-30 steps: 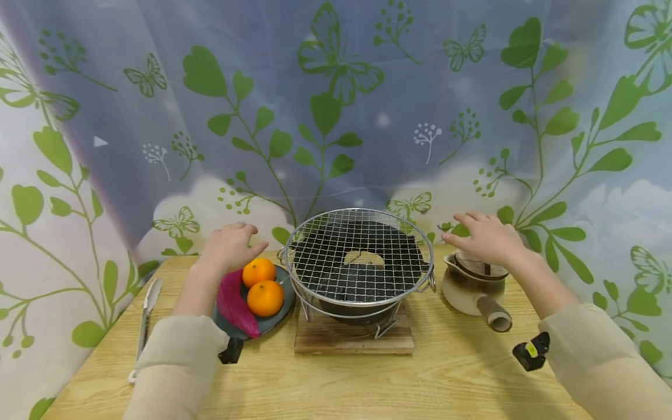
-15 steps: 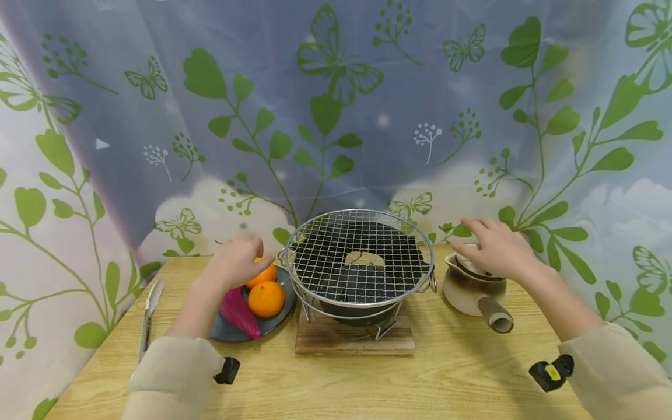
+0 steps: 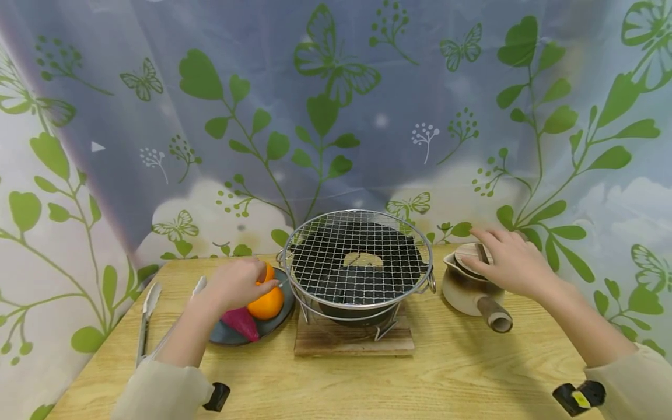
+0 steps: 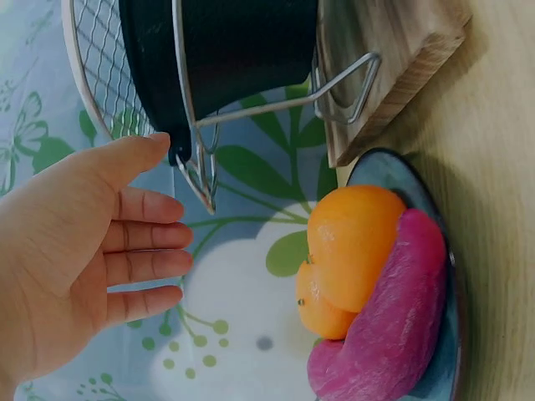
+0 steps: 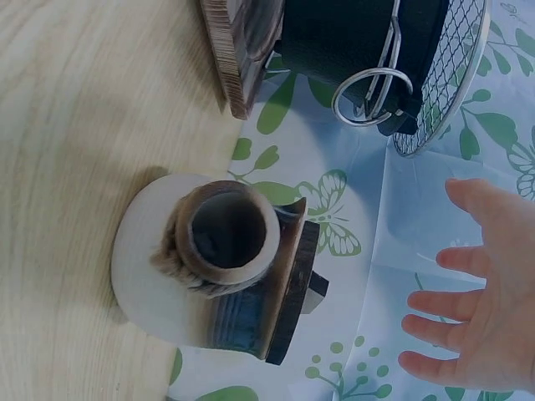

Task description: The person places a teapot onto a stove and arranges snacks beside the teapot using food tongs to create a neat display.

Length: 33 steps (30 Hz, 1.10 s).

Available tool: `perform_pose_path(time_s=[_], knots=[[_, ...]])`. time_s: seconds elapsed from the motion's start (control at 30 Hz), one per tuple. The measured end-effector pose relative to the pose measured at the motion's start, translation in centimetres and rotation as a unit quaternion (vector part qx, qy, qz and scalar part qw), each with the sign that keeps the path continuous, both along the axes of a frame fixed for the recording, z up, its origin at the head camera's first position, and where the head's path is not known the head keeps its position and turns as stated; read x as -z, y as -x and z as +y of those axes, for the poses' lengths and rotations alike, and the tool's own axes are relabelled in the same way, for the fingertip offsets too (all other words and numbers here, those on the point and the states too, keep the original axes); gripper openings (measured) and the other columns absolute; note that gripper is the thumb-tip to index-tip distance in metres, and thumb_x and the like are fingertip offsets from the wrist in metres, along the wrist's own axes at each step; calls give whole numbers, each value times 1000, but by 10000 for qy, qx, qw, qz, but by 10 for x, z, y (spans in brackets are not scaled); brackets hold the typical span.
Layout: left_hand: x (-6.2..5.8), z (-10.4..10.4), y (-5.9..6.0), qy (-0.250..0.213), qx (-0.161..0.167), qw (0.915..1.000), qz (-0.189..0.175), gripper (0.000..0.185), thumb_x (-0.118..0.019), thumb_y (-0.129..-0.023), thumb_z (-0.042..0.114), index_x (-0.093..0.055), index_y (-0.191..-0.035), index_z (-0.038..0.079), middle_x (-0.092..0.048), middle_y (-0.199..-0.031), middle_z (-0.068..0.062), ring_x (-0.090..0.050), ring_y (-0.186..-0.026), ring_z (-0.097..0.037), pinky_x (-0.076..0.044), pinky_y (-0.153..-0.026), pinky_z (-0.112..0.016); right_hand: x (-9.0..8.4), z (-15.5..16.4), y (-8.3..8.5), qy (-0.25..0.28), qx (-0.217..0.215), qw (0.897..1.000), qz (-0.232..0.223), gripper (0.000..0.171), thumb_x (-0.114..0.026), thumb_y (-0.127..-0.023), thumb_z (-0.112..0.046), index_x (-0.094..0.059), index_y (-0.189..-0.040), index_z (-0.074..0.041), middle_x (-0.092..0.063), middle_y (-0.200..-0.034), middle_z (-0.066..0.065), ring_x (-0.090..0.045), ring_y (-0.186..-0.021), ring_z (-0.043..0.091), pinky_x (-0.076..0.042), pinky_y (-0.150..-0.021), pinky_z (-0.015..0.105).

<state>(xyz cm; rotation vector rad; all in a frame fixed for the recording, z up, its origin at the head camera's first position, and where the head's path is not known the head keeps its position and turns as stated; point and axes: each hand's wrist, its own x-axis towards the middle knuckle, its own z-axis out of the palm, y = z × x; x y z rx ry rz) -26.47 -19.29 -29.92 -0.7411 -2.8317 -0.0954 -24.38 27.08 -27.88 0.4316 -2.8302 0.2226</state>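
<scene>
**Head view: left hand [image 3: 235, 284] and right hand [image 3: 513, 263] have come lower, both holding nothing**

At far left, the metal tongs [image 3: 150, 300] lie on the wooden table [image 3: 367, 385]; a second pale tip [image 3: 200, 286], seemingly theirs, has come into sight beside the left forearm. The left hand now hides more of the two mandarin oranges [image 3: 269, 303], yet the left wrist view shows it apart from them, four fingers straight and close, thumb held away. The oranges sit with a purple sweet potato [image 4: 393, 309] on a dark blue plate [image 4: 445, 342].

In the middle, the round wire grill net [image 3: 362, 291] tops a black brazier [image 3: 357, 315] on a wooden board [image 3: 354, 348], all unmoved.

Right of that stands the side-handled clay teapot [image 3: 462, 296], lid [image 3: 469, 252] on. The right hand has dropped and drifted outward, uncovering more of the lid; its fingers are spread, clear of the teapot.

Judging by this, only the hands have shifted; nothing seems yet taken up.
</scene>
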Motion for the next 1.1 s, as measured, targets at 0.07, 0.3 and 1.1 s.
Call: perform_pose_path(time_s=[0.07, 0.3, 1.1], knots=[[2, 2, -4, -27, 84, 9999, 62, 33, -62, -87, 33, -45, -65, 15, -40, -63, 4, -37, -52, -10, -28, -46, -25, 2, 2, -3, -10, 5, 10000, 11, 69, -49, -91, -50, -38, -138, 0, -41, -132, 28, -37, -115, 52, -34, -83, 66], [11, 9, -15, 8, 356, 9994, -57, 32, -63, -87, 32, -47, -65, 14, -38, -60, 4, -34, -49, -8, -27, -44, -23, 11, 8, -12, -51, 141, 9999, 70, 64, -51, -91, -49, -46, -131, 1, -46, -126, 29, -39, -113, 49, -33, -80, 65], [60, 31, -27, 367, 1510, 9876, 217, 25, -73, -74, 34, -62, -76, 12, -49, -70, 6, -52, -64, -12, -44, -57, -28, 39, 28, -35, -161, 255, 9995, 20, 54, -57, -89, -43, -55, -120, 1, -55, -112, 28, -49, -103, 47, -40, -75, 60]])
